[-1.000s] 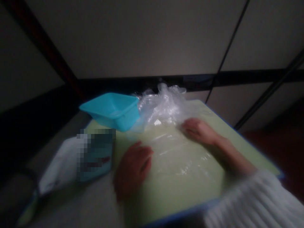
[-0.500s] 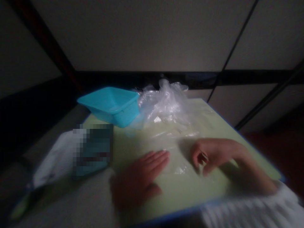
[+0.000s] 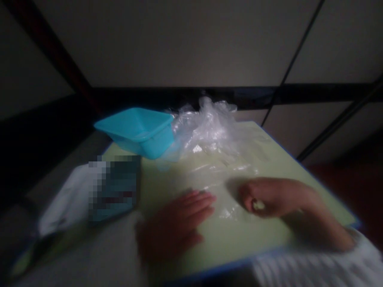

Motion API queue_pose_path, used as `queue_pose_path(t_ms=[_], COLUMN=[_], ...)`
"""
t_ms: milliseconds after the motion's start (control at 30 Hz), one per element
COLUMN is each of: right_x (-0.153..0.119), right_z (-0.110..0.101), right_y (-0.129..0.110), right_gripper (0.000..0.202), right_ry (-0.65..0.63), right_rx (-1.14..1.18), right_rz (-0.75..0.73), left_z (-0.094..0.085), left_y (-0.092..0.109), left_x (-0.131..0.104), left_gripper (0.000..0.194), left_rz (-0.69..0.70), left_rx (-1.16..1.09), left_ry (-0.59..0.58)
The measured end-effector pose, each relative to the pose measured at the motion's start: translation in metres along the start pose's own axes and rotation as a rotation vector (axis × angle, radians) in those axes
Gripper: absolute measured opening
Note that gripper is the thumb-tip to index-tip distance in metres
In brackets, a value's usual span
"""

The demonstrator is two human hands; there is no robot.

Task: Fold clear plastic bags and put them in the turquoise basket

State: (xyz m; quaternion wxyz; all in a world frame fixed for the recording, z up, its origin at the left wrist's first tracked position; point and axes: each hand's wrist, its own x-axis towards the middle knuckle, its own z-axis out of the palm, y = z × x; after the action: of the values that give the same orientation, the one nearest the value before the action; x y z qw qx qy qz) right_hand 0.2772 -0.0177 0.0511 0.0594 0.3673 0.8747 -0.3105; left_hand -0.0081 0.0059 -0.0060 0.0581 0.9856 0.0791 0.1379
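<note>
A clear plastic bag (image 3: 230, 213) is spread on the pale green tabletop (image 3: 239, 243), its far part crumpled into a shiny heap (image 3: 211, 123). My left hand (image 3: 179, 223) lies palm down on the near left of the film, fingers stretched out and the thumb apart. To the right, my right hand (image 3: 266, 197) is curled with thumb and fingertips closed together at the bag's right side. A pale bit shows inside the finger loop and looks like a fold of the film. Blur hides the exact grip.
A turquoise plastic basin (image 3: 137, 127) stands at the back left, touching the crumpled film. At the left edge are a dark pixelated flat item (image 3: 119, 187) and a white bundle (image 3: 68, 195). Behind the table rises a panelled wall (image 3: 185, 44).
My right hand has rolled slightly, and its thumb has come closer to the fingertips. My left hand stays flat in nearly the same place. The view has shifted a little.
</note>
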Motion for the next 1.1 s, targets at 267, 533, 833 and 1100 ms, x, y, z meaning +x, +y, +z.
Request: queue_pose_path(t_ms=[267, 533, 833, 1100], right_x=[-0.007, -0.002, -0.005, 0.016], right_z=[-0.01, -0.012, -0.019, -0.008], right_y=[-0.004, 0.011, 0.018, 0.036], right_gripper=[0.021, 0.021, 0.011, 0.021], right_ry=[0.046, 0.012, -0.053, 0.109], right_rx=[0.148, 0.497, 0.697, 0.878], right_rz=[0.006, -0.004, -0.053, -0.087], left_z=[0.002, -0.004, -0.003, -0.001], left_y=[0.001, 0.009, 0.012, 0.011], left_x=[0.001, 0.01, 0.032, 0.032], left_gripper=[0.045, 0.05, 0.053, 0.055], left_rz=[0.008, -0.036, -0.047, -0.048], left_rx=[-0.066, -0.19, -0.242, -0.259], left_ry=[0.0, -0.04, -0.155, -0.155])
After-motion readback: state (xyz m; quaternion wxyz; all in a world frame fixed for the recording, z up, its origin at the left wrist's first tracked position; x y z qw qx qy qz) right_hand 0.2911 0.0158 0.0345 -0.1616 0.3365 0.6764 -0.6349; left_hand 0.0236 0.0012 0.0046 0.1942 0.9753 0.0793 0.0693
